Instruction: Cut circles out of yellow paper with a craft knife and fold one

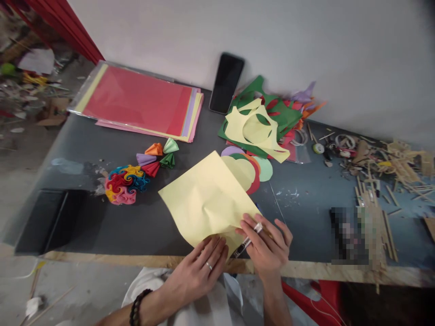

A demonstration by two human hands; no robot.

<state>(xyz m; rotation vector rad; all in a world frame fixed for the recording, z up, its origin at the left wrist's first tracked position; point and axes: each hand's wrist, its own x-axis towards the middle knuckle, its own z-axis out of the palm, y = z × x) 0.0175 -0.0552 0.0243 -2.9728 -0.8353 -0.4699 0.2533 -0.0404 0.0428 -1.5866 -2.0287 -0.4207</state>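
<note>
A pale yellow sheet of paper [200, 194] lies at a slant near the table's front edge, creased in its middle and bent along its lower edge. My left hand [204, 265], with a ring and a beaded bracelet, has its fingers pressed together on that lower edge. At the sheet's right corner, my right hand [270, 246] touches the paper with its fingers. The same hand holds a slim white-and-dark pen-like tool [257, 227] slanting down toward the left; its exact kind is unclear. Cut paper circles [266, 170] in several colours are partly under the sheet.
Behind lie packed coloured paper [136, 99], a leaning phone [227, 81] and cut-out paper scraps [251, 127]. Folded paper cones [154, 149] and a curled paper cluster [124, 183] sit left, near a black case [50, 217]. Wooden sticks [390, 235] clutter the right.
</note>
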